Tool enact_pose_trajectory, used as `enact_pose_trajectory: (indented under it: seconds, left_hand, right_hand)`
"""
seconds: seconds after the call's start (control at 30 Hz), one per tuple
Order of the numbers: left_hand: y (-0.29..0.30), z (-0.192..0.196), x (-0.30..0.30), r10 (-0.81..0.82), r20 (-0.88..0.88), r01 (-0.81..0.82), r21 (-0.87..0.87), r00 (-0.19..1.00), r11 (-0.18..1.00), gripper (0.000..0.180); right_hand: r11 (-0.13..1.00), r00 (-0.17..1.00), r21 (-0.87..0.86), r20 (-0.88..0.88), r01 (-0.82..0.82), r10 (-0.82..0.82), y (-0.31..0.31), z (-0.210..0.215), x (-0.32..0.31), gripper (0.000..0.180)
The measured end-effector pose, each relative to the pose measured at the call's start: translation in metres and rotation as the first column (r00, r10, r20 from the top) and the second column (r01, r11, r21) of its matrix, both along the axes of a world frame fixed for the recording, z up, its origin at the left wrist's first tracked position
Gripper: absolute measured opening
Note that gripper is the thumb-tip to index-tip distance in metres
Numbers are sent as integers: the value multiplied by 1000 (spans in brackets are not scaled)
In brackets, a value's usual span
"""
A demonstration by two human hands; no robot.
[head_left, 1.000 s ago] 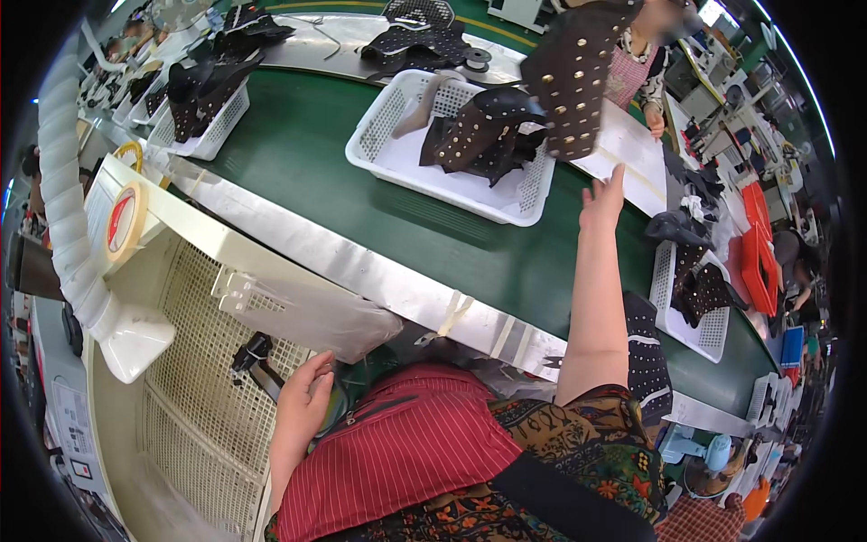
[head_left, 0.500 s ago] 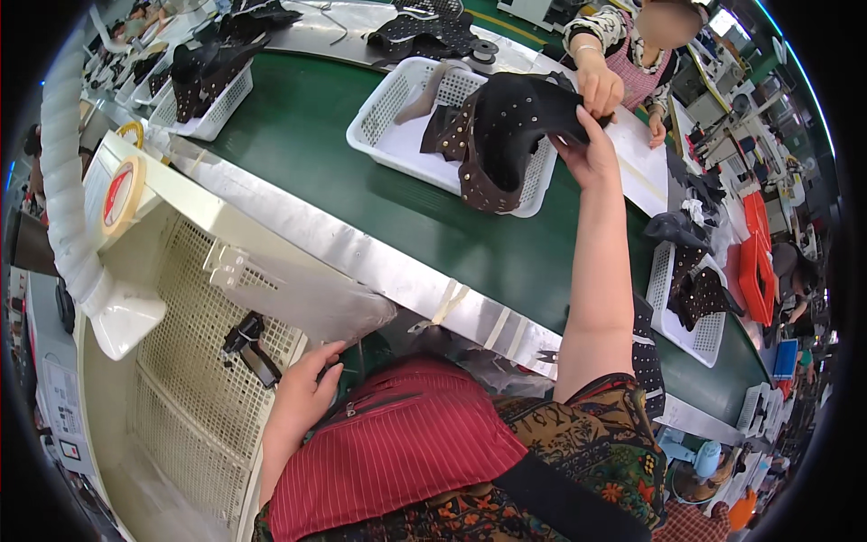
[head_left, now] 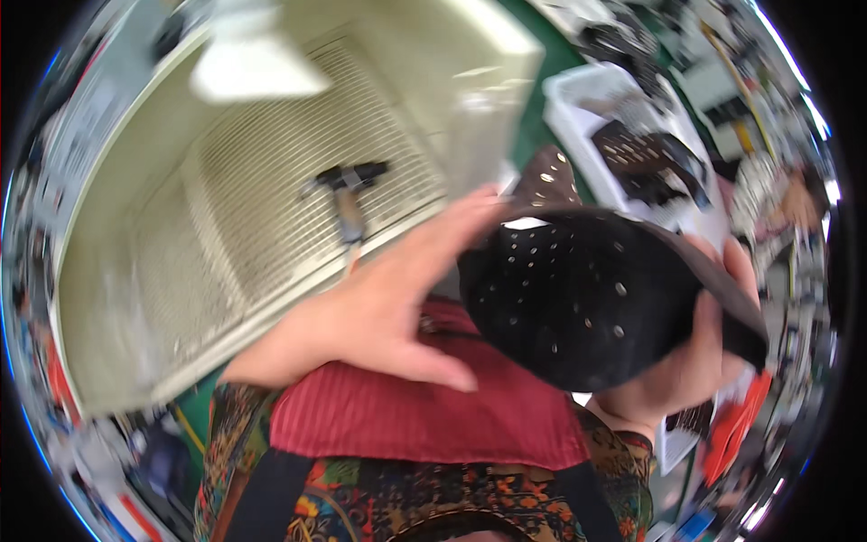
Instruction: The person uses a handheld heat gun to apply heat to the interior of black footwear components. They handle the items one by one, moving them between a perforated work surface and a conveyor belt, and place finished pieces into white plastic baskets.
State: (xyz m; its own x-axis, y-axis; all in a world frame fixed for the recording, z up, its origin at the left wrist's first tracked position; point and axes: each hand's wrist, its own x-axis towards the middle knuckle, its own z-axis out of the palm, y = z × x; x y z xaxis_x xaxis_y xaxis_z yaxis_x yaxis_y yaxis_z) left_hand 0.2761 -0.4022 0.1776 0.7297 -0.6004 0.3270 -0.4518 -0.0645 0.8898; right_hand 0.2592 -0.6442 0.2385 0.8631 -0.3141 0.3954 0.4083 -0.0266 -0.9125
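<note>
My right hand (head_left: pixel 673 384) grips the right end of a boot upper (head_left: pixel 578 307), with the thumb and fingers on either side of its edge. The upper is dark leather with a black inner face dotted by small holes and metal eyelets. A brown studded part (head_left: pixel 546 176) sticks up behind it. Left of the upper is my left hand (head_left: pixel 384 307), blurred, its thumb and fingers spread wide. Its fingertips reach the upper's far left edge; whether they touch it I cannot tell. Both hands are above my red striped apron (head_left: pixel 424 415).
At left stands a cream booth (head_left: pixel 298 154) with a slotted floor, holding a black pistol-shaped tool (head_left: pixel 352 185). A white hose nozzle (head_left: pixel 257 63) hangs over it. On the green belt, a white basket (head_left: pixel 578 99) holds studded pieces. A co-worker's patterned sleeve (head_left: pixel 751 194) is beyond.
My right hand has brought the upper from above the basket, by the co-worker's hand, back to my body. My left hand has risen beside it and spread. The view has swung left toward the booth.
</note>
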Motion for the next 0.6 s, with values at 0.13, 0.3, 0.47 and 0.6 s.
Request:
enact_pose_trajectory:
  seconds: [0.13, 0.3, 0.47, 0.6]
  left_hand:
    - [27, -20, -20, 273, 15, -271, -85, 962, 959, 76]
    - [108, -33, -52, 395, 55, -377, -202, 917, 904, 41]
    - [198, -20, -95, 675, 19, -651, -245, 737, 718, 25]
    - [271, -1, -114, 925, 250, -957, 18, 286, 291, 17]
  right_hand:
    - [1000, 998, 12, 52, -19, 19, 72, -3, -11, 36]
    - [944, 961, -195, -121, -268, 248, 138, -6, -24, 35]
    - [807, 789, -63, -265, -588, 554, 208, -36, 8, 33]
    - [690, 629, -68, -485, -720, 608, 248, -89, 33, 35]
